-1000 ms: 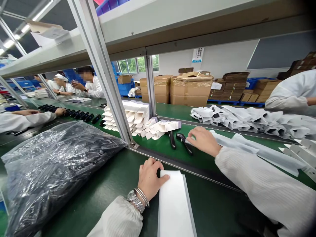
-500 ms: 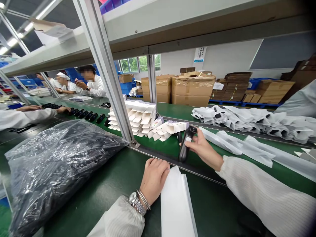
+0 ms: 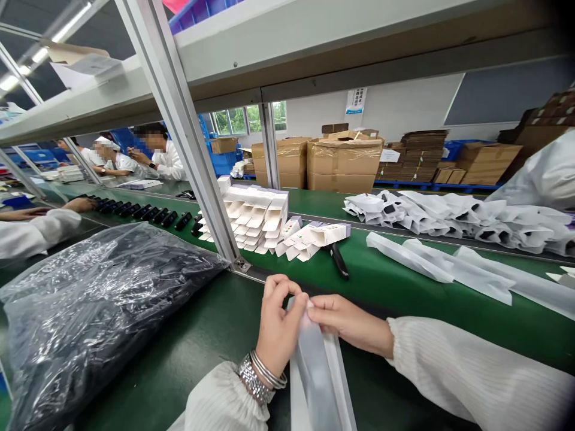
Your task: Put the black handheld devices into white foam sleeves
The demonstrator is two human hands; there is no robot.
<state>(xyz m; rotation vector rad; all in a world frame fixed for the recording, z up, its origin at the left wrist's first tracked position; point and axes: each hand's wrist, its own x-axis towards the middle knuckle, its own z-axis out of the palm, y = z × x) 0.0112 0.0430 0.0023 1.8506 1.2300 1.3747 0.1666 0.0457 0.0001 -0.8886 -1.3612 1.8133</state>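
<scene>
Both hands meet at the top end of a white translucent sleeve [image 3: 314, 371], which lies over a stack of white sleeves [image 3: 344, 383] near the bench's front. My left hand [image 3: 279, 320], with a watch and bangles at its wrist, pinches the sleeve's upper edge. From the right, my right hand [image 3: 353, 323] pinches the same edge, its fingertips close to the left ones. A greyish shape shows through the sleeve; its details are hidden. Beyond the hands, a black handheld device [image 3: 338, 261] lies on the green belt beside open white boxes [image 3: 258, 218].
A clear plastic bag of dark items [image 3: 108, 311] covers the left bench. A metal post [image 3: 193, 143] rises before the boxes. Wrapped white packets [image 3: 453, 218] and loose sleeves [image 3: 476, 272] lie at right. A co-worker's hand [image 3: 81, 205] is beside black devices [image 3: 139, 212].
My right hand has come down and left to the sleeve; the black device it held is no longer visible in it. My left hand now pinches the sleeve's edge, which is lifted.
</scene>
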